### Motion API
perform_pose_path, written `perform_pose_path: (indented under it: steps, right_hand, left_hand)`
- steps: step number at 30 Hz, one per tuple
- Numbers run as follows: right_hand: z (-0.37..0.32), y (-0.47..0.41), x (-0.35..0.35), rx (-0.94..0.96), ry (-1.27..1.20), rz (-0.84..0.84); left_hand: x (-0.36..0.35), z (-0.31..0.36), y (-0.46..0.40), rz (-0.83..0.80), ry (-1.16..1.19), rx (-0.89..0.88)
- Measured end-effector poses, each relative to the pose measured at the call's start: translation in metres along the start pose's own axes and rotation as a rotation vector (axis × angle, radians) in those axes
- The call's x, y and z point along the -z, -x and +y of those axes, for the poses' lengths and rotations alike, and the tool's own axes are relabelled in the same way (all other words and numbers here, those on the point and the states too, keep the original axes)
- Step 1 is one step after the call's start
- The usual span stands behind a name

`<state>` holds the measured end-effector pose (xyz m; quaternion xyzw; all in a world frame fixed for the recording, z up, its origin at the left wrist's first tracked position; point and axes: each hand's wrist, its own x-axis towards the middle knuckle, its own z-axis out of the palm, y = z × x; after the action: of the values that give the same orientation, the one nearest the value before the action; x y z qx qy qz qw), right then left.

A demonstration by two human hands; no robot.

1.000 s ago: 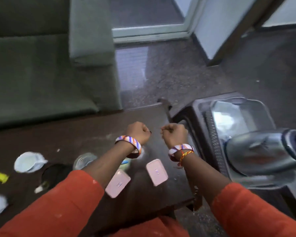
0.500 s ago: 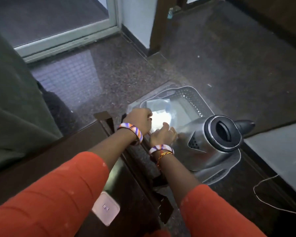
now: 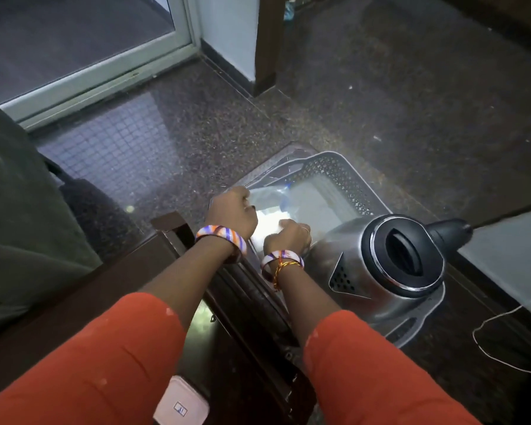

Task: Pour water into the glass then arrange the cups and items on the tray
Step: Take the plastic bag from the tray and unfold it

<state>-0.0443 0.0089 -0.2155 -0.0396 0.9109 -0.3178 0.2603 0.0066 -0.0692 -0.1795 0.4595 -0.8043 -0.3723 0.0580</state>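
A grey plastic tray (image 3: 334, 165) with lattice walls stands low beside the dark table. A steel kettle (image 3: 377, 265) with a black lid sits at its near right end. At the tray's left end lies a clear plastic bag (image 3: 292, 199) with something white inside. My left hand (image 3: 232, 214) is curled at the bag's left edge and pinches the plastic. My right hand (image 3: 287, 236), also curled, grips the bag just left of the kettle. No glass or cup is in sight.
The dark wooden table (image 3: 129, 289) runs under my forearms, with a small pink-white packet (image 3: 181, 406) at its near edge. A green sofa (image 3: 19, 225) fills the left. A thin white cord (image 3: 500, 320) lies right of the kettle, beside a pale surface (image 3: 509, 250).
My view swung right from the tabletop to the tray. Both hands moved from above the table to the plastic bag in the tray and have stayed there for the last half second.
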Motion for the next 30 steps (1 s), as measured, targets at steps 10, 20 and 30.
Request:
perform_pose_path:
  steps: [10, 20, 30]
  right_hand:
    - [-0.029, 0.096, 0.013, 0.935, 0.171, 0.278]
    - [-0.044, 0.198, 0.001, 1.014, 0.081, 0.207]
    - [-0.062, 0.266, -0.030, 0.854, 0.142, -0.270]
  left_hand:
    - [0.067, -0.006, 0.053, -0.253, 0.998, 0.399]
    - [0.144, -0.094, 0.127, 0.108, 1.165, 0.580]
    - [0.192, -0.169, 0.211, 0.098, 1.087, 0.441]
